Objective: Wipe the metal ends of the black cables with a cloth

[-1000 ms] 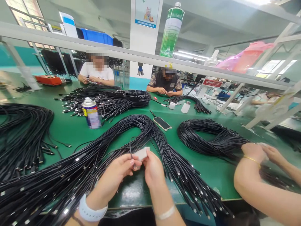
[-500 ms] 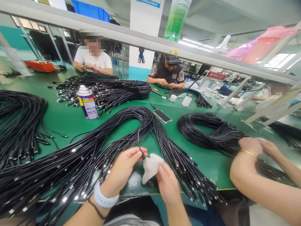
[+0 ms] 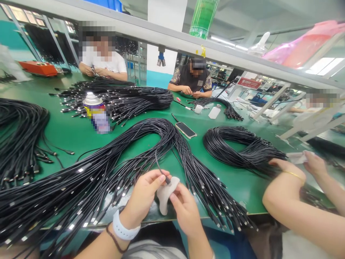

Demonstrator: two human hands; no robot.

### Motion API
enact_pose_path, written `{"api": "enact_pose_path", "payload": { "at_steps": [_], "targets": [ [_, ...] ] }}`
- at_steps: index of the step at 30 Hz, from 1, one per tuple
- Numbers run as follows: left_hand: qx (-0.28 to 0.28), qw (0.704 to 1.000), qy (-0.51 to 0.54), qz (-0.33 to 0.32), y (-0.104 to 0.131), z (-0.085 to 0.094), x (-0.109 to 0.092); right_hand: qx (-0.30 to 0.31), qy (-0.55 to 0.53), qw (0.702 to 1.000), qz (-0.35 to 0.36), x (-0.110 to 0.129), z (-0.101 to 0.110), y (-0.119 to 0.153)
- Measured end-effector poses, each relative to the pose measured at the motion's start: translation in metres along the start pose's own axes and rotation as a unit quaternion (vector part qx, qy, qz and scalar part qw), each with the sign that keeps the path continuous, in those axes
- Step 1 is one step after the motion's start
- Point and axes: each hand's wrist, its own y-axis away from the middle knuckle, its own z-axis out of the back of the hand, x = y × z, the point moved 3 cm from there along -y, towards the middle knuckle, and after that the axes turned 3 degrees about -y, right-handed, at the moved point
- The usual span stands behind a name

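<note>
My left hand [image 3: 144,194] pinches the plug end of one black cable [image 3: 161,169] that rises from the big looped cable bundle [image 3: 113,162] on the green table [image 3: 78,138]. My right hand [image 3: 185,210] holds a white cloth [image 3: 165,194] pressed against that plug. Both hands hover near the table's front edge, above the bundle's loose ends.
A spray can [image 3: 96,112] stands at the left, a phone [image 3: 185,130] lies mid-table. A second cable coil [image 3: 239,147] lies to the right, where a co-worker's hands [image 3: 289,169] handle it. Two people sit across the table with more cable bundles [image 3: 121,99]. A metal rail [image 3: 188,43] crosses overhead.
My hands have dropped a little toward the table edge. The cloth went from apart from the plug to pressed against it. The view tilted downward.
</note>
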Motion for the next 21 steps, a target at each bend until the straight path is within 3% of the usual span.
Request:
{"api": "enact_pose_path", "payload": {
  "at_steps": [7, 15, 19, 21],
  "targets": [
    [0.009, 1.000, -0.028, -0.006, 0.002, -0.002, 0.007, -0.110, -0.001, 0.994, -0.018, -0.009, 0.006, -0.003],
    [0.033, 0.999, -0.006, 0.029, 0.004, -0.002, 0.002, -0.076, 0.006, 0.997, 0.031, -0.004, 0.009, -0.001],
    [0.033, 0.998, 0.040, 0.036, 0.005, -0.004, -0.007, -0.149, 0.036, 0.987, 0.054, -0.008, 0.022, -0.007],
    [0.056, 0.995, 0.061, 0.049, 0.005, -0.005, -0.014, -0.155, 0.064, 0.985, 0.049, -0.008, 0.027, -0.015]
  ]
}}
